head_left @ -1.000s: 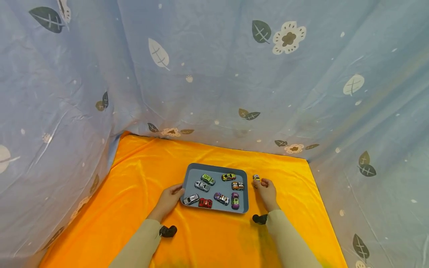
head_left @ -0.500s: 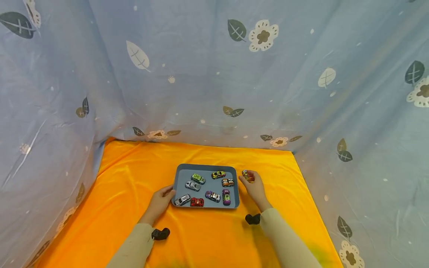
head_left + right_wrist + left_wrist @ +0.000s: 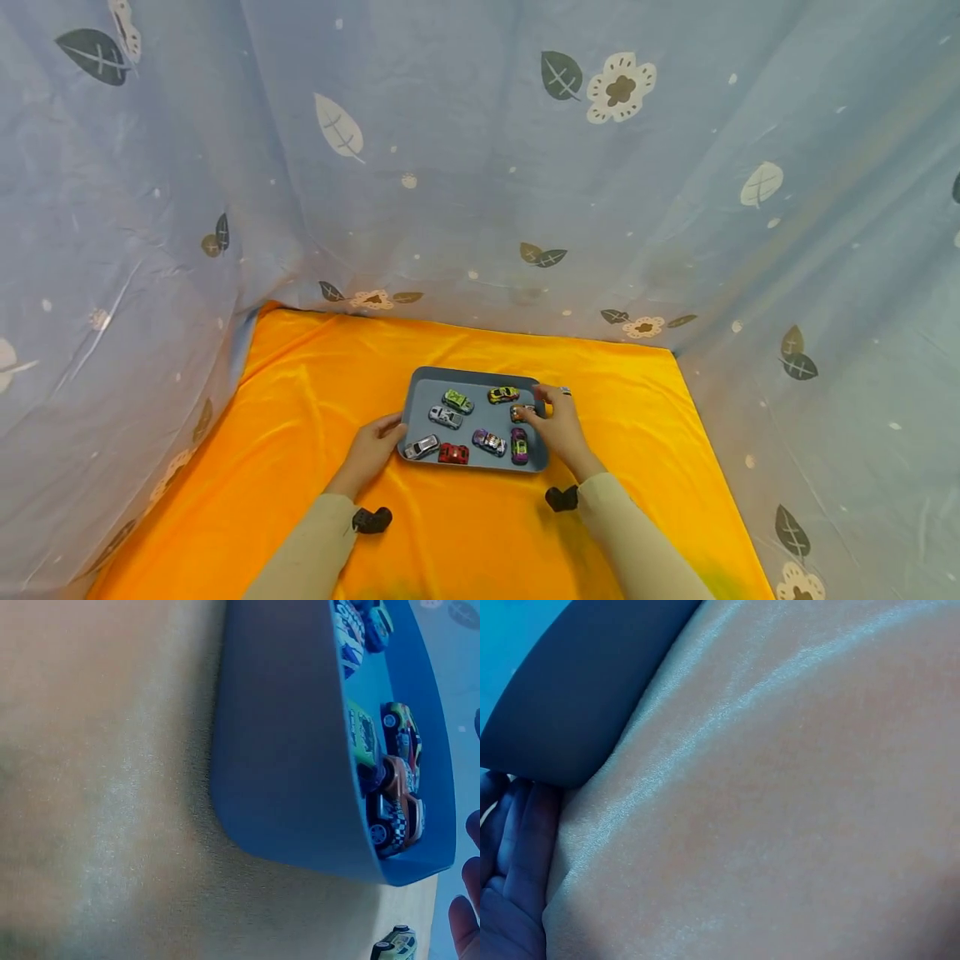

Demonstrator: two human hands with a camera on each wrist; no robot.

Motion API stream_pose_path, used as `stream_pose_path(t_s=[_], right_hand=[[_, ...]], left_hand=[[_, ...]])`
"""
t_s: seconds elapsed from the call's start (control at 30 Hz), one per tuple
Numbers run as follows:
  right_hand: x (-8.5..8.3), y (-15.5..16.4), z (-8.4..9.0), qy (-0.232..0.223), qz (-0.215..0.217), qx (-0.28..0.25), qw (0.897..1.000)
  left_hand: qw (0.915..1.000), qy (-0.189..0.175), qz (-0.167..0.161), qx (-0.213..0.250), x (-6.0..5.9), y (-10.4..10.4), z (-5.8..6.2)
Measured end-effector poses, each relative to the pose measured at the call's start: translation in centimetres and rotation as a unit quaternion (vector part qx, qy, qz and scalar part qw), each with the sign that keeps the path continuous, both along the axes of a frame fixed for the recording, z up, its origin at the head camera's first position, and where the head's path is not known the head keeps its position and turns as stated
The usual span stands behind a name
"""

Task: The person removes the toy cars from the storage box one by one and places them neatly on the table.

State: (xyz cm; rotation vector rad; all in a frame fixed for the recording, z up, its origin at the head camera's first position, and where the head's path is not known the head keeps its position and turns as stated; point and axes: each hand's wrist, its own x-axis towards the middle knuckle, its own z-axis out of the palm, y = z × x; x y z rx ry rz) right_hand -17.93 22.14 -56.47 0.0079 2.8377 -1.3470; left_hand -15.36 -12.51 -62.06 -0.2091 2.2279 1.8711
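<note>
The left hand (image 3: 372, 446) rests with relaxed fingers against the near left corner of the blue tray (image 3: 420, 388). The right hand (image 3: 557, 425) reaches over the tray's right rim, fingertips at the orange toy car (image 3: 522, 412); whether it pinches the car cannot be told.

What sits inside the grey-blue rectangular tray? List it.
Inside the grey-blue rectangular tray lie eight small toy cars: green, yellow, silver, white, red, two purple, and an orange one partly covered by the right hand.
</note>
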Motion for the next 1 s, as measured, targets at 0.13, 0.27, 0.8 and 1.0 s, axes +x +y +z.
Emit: stream_pose_path(t_s=[0.13, 0.27, 0.8, 1.0], right_hand=[[-0.2, 0.0, -0.5, 0.009, 0.009, 0.024, 1.000], [-0.5, 0.0, -0.9, 0.009, 0.015, 0.049, 0.999], [-0.5, 0.0, -2.1, -0.006, 0.025, 0.107, 0.994], [-0.5, 0.0, -2.3, 0.006, 0.026, 0.105, 0.994]], left_hand=[[1.0000, -0.001, 0.001, 0.000, 0.0, 0.2, 0.0], [1.0000, -0.001, 0.005, -0.002, 0.0, 0.2, -0.1], [0.9999, 0.005, 0.006, -0.008, 0.0, 0.2, 0.2], [0.9999, 0.000, 0.010, -0.006, 0.0, 0.3, 0.1]])
